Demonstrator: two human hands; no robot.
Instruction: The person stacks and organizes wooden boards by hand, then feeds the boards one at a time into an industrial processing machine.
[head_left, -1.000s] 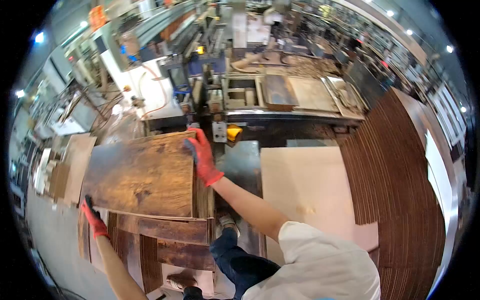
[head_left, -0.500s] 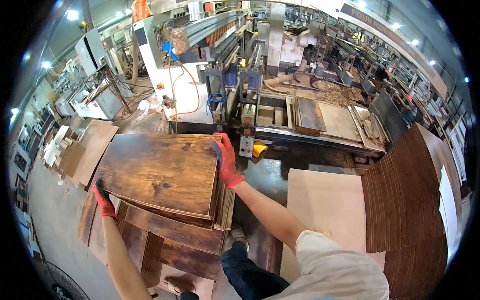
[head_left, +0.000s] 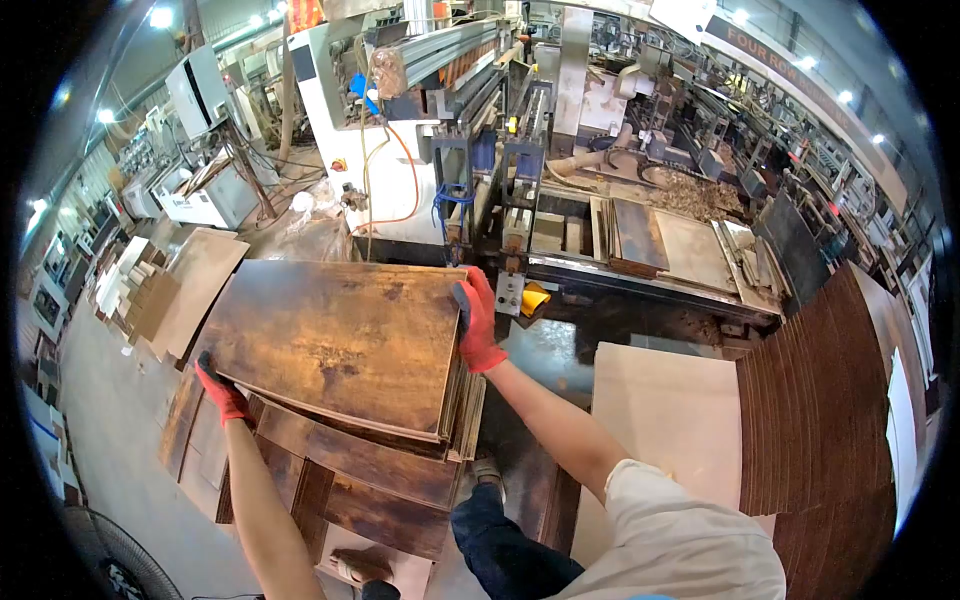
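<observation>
A brown wood-grain panel lies on top of a stack of similar panels, in the left half of the head view. My left hand, in a red glove with a dark palm, holds its near left corner. My right hand, gloved the same way, grips the far right corner with the fingers curled over the edge. The thumb and finger undersides are partly hidden. Beneath the stack, more brown panels lie offset from those above, close to my feet.
A pale board stack and a tall stack of dark-edged panels stand at right. Ahead is a large machine with a bed holding boards. Pale offcuts lie at left, and a fan stands lower left.
The whole scene has shifted slightly to the right in view. Both hands remain at the same corners of the top panel.
</observation>
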